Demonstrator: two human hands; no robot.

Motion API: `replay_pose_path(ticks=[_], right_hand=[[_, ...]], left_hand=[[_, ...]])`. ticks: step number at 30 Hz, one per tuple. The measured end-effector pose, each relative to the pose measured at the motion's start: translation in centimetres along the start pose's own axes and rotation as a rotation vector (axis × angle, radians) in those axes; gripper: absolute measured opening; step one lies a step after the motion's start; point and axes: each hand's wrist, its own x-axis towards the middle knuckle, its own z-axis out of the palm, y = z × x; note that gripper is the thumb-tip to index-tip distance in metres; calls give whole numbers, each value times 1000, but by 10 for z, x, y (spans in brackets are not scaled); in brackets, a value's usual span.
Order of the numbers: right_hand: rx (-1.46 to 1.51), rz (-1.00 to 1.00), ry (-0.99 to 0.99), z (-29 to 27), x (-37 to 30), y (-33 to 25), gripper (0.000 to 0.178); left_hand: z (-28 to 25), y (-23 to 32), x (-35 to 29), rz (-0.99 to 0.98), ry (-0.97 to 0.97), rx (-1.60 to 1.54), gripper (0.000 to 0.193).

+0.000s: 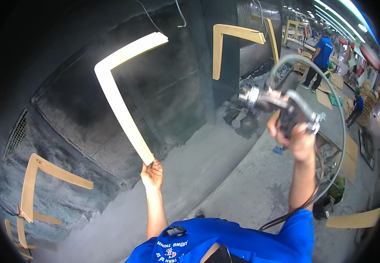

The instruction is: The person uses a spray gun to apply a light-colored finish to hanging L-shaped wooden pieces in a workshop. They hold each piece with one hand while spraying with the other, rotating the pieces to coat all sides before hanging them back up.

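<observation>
My left hand (153, 173) is closed around the lower end of an L-shaped wooden frame piece (122, 105), pale and brightly lit. This piece stands nearly upright in front of a dark wall, its short arm reaching up to the right. Hanging wires (181, 16) come close to that upper end; whether one bears it I cannot tell. On the right, my right hand (296, 136) grips a spray gun (282, 105), slightly blurred, its nozzle facing left toward the piece. A grey hose (340, 118) loops from the gun over my right forearm.
Similar L-shaped pieces hang at the upper right (217, 48) and lower left (30, 186). Pale residue coats the dark booth wall (163, 83) and floor (185, 175). Another wooden part (354, 219) juts in at lower right. Two people in blue, one standing (323, 55), are farther back.
</observation>
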Motion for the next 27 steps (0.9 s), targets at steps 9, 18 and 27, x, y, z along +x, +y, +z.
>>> replay_pose_path(ticks=[9, 18, 27], right_hand=[[-575, 119, 223, 7, 92, -81, 62], [-939, -114, 46, 46, 126, -156, 64], [-897, -112, -365, 163, 210, -171, 73]], left_hand=[[-73, 31, 92, 49, -57, 18, 41], [-78, 36, 188, 274, -91, 10, 41], [-93, 85, 253, 400, -230, -56, 54]])
